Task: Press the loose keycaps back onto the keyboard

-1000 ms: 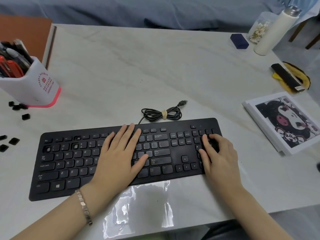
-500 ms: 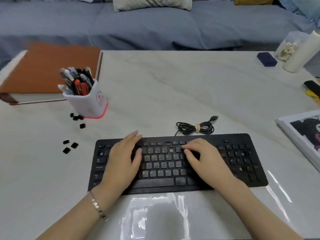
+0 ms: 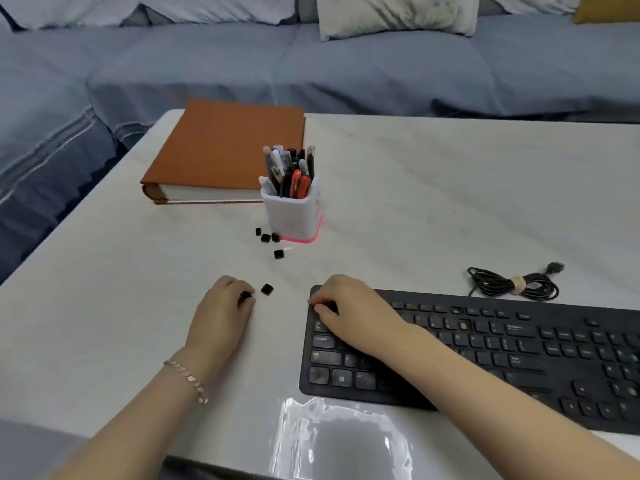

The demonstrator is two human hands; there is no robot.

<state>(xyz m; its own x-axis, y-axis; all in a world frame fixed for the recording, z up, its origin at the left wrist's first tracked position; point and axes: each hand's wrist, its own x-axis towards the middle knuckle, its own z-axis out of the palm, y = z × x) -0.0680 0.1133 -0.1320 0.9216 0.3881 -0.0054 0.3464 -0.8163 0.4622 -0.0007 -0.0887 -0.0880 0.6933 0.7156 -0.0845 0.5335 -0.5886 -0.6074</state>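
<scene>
Left hand (image 3: 221, 308) is on the table (image 3: 433, 209) left of the keyboard (image 3: 554, 348), well clear of it. Its fingers are curled and the tips pinch a black keycap (image 3: 246, 295) down at the tabletop. A second keycap (image 3: 267, 289) lies loose just right of those fingertips, not touched. A bracelet (image 3: 188, 379) is on the left wrist.

Right hand (image 3: 349, 306) sits on the keyboard's top left corner with its fingers bent and the tips down on the keys there. Cannot tell whether it holds a cap or only presses.

Four more keycaps (image 3: 265, 238) lie further back. Three are bunched at the left foot of the pen holder (image 3: 294, 216) and one sits a little nearer and apart.

The keyboard lies flat and runs off the right edge of the view. Its coiled cable (image 3: 512, 284) is tied in a bundle just behind it.

The pen holder is white with a pink base and full of pens. A brown album (image 3: 225, 147) lies flat behind it, near the table's far left corner. A blue sofa (image 3: 381, 71) with pillows is beyond the table.
</scene>
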